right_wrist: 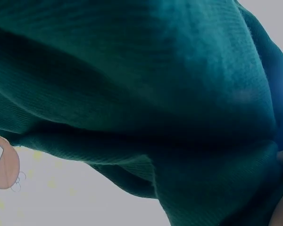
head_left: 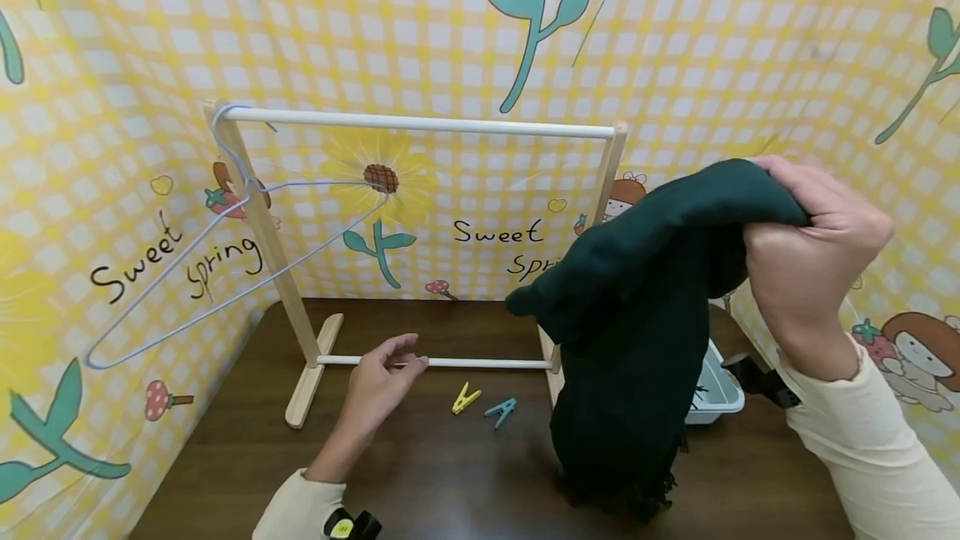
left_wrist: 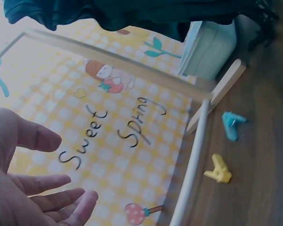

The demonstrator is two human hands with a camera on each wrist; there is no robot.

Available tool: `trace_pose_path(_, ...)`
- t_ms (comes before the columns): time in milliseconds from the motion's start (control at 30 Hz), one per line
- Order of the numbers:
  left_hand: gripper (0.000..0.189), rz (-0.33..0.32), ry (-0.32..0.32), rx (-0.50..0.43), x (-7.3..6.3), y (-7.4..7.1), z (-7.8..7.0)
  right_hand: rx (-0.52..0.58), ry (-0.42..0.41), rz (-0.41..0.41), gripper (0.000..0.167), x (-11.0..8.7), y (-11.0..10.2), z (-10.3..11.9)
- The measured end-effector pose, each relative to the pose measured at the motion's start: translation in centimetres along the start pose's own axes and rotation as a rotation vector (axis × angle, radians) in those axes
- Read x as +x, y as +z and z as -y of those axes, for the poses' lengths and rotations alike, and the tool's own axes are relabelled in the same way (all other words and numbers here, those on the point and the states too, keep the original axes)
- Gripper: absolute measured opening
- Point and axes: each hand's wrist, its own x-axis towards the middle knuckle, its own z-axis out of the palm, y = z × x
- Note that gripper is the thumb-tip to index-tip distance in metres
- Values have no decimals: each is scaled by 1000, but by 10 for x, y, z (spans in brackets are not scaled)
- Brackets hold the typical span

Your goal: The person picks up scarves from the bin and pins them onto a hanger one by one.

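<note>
A dark green scarf [head_left: 637, 332] with a fringed lower end hangs in folds from my raised right hand [head_left: 813, 244], whose fingers grip its upper part. The scarf [right_wrist: 132, 89] fills most of the right wrist view and hides nearly all of that hand. My left hand [head_left: 381, 382] is in front of the rack's lower bar, fingers loosely bent and holding nothing. In the left wrist view, the left hand's thumb and fingers [left_wrist: 40, 139] are spread apart. A pale purple wire hanger [head_left: 198, 323] hangs by its hook at the left end of the rack's top bar [head_left: 420, 122].
A yellow clothespin [head_left: 465, 398] and a blue clothespin [head_left: 501, 412] lie on the dark wooden table [head_left: 450, 482] near the rack's lower bar. Partly behind the scarf stands a light blue basket [head_left: 716, 398]. Patterned yellow checked cloth [head_left: 675, 48] surrounds the table.
</note>
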Motion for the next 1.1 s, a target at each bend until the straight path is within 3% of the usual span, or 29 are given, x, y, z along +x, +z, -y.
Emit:
trace_pose_path(233, 43, -26, 20, 59, 2, -24, -5, 47, 21, 4, 17, -5, 10, 8)
trace_pose_path(333, 41, -57, 64, 69, 2, -35, -10, 43, 18, 27, 18, -9, 12, 6)
trace_pose_path(467, 38, -148, 160, 118, 3, -57, -24, 30, 8, 57, 18, -13, 12, 0)
trace_pose_path(600, 34, -319, 309, 163, 5, -82, -40, 7, 7, 79, 17, -15, 10, -4)
trace_pose_path(833, 29, -715, 650, 113, 20, -113, -63, -4, -4, 103, 19, -22, 10, -12)
trace_pose_path(967, 29, -922, 727, 190, 31, -132, -72, -13, -16, 141, 19, -28, 11, -16)
trace_pose_path(1100, 32, -1025, 710, 319, 43, -151, -76, -20, -24, 163, 20, -31, 10, -19)
